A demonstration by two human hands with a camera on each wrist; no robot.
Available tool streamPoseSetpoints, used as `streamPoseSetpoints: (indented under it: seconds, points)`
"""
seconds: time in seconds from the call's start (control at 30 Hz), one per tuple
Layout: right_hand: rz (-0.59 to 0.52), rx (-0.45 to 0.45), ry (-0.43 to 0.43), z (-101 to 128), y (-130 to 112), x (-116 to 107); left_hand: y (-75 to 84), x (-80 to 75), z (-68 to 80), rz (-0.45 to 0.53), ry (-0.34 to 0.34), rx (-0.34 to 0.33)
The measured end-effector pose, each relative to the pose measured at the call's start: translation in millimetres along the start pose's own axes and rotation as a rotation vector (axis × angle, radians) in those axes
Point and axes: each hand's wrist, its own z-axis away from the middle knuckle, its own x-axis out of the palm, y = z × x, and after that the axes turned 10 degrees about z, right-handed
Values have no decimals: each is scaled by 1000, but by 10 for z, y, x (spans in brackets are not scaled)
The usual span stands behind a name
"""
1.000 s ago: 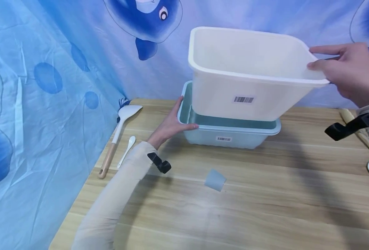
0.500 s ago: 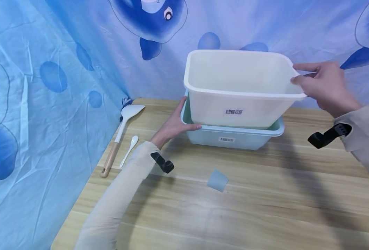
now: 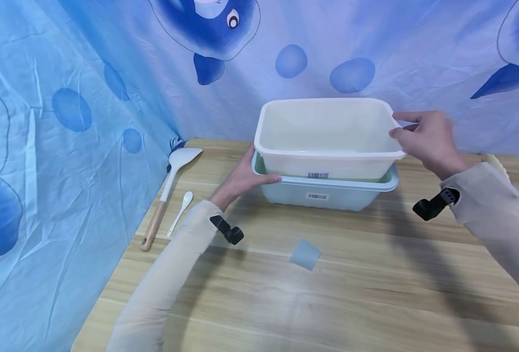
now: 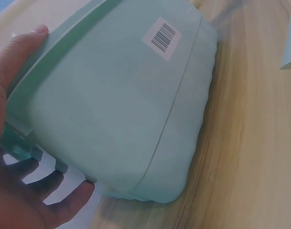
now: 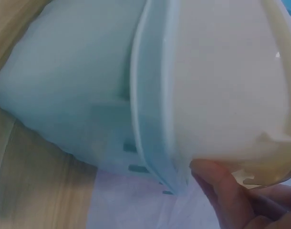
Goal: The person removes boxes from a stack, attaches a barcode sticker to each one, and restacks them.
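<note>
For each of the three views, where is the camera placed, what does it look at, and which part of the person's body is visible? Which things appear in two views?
Head: looks forward and down at the white bin nested in the teal bin; both hands and sleeves show.
Left wrist: beside the teal bin's end; left hand holds its rim.
Right wrist: at the bins' other end; right hand holds the white bin's rim.
Shared: the teal bin is in all views.

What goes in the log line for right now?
right hand: holds white bin rim | white bin: inside blue bin | left hand: grips blue bin
</note>
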Motion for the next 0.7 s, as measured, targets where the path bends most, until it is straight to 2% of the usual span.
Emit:
streamPoseSetpoints:
  seconds: [0.13,0.3,0.4,0.53,0.7]
  points:
    - [26,-27,-19,-1,-51,73,31,-28,61,13,20,-14]
    - [62,-45,-36,-6,-81,108,19,-46,54,49,25,-6]
    - [68,-75,-32,7,-54,126,-73,-54,-12,69,31,-5]
    - [85,-123,18,60,45,158,-229,-52,-131,98,29,19]
    - [163,-159,73,121,158,194,-272,-10,-185,118,18,39]
